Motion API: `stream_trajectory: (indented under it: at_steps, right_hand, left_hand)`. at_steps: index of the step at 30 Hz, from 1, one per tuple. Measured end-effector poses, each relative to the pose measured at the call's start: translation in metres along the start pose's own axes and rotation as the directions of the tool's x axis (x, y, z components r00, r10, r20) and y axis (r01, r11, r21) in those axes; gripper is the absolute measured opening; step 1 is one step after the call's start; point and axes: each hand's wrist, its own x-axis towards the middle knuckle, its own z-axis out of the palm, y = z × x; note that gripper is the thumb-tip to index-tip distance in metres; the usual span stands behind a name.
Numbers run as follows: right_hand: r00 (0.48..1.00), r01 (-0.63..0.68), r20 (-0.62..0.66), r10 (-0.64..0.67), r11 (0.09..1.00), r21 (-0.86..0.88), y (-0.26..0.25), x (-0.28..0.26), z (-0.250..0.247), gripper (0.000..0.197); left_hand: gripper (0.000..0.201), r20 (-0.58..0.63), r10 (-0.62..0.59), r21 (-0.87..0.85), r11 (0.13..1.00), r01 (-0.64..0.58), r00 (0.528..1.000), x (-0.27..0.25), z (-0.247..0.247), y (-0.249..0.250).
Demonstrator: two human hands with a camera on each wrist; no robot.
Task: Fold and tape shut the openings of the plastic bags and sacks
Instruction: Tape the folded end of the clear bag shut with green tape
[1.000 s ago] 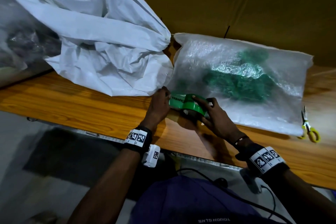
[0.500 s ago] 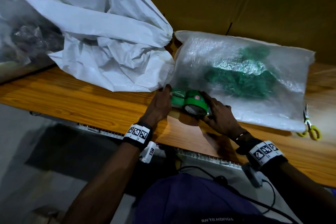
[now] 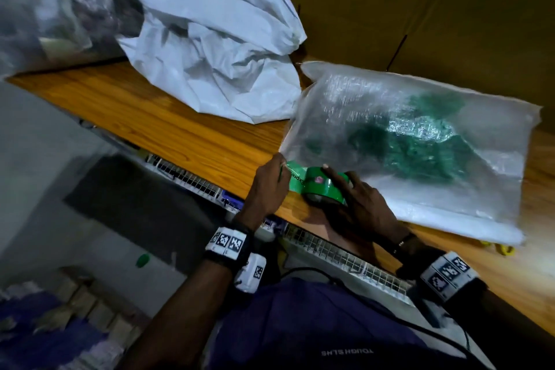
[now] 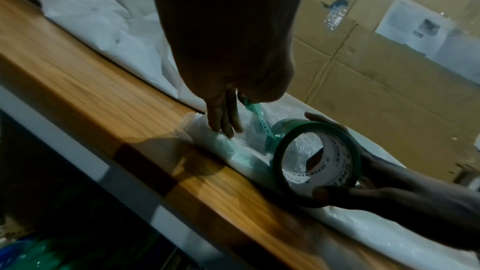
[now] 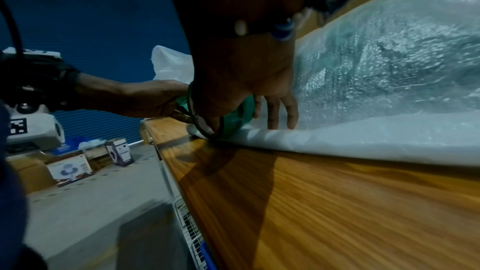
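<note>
At the near-left corner of the clear bag (image 3: 420,141), the free tape end (image 4: 255,113) is being pinched in the left hand (image 3: 267,189) grip, fingertips pressing the folded edge (image 5: 337,141). The green tape roll (image 3: 326,189) is being clasped by the right hand (image 3: 363,204). Compared with one second earlier, more strip is being drawn out along the fold, so sealing is beginning. The bag is lying on the desk (image 3: 180,129), beside a white sack (image 3: 210,54).

the shirt (image 3: 315,336) carries "tough slks" — mirrored in the head view. the green tape (image 3: 295,179) shows "expres", cut off. print inside the tape roll (image 4: 335,163) — too blurred.
</note>
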Motion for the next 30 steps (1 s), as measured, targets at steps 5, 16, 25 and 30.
stream_trajectory:
  at_steps: [5, 16, 25, 30]
  right_hand:
    - [0.997, 0.054, -0.065, -0.047, 0.993, 0.108, 0.008, 0.017, -0.010, 0.077]
    - [1.000, 0.006, -0.013, -0.006, 1.000, -0.028, -0.004, 0.027, 0.001, 0.084]
    - [1.000, 0.007, -0.023, -0.006, 0.998, 0.061, -0.003, 0.022, 0.005, 0.085]
    - [0.999, 0.034, 0.029, -0.033, 0.999, -0.014, -0.009, 0.028, 0.001, 0.080]
  left_hand:
    - [0.015, -0.182, 0.005, 0.141, 0.990, 0.021, 0.983, -0.007, 0.007, 0.013]
    - [0.017, -0.217, -0.351, 0.009, 0.932, 0.362, 0.911, 0.006, 0.000, -0.010]
    - [0.015, -0.265, -0.297, 0.145, 0.928, 0.343, 0.917, 0.000, 0.003, -0.017]
    - [0.015, -0.292, -0.318, 0.197, 0.903, 0.382, 0.902, -0.002, 0.001, -0.021]
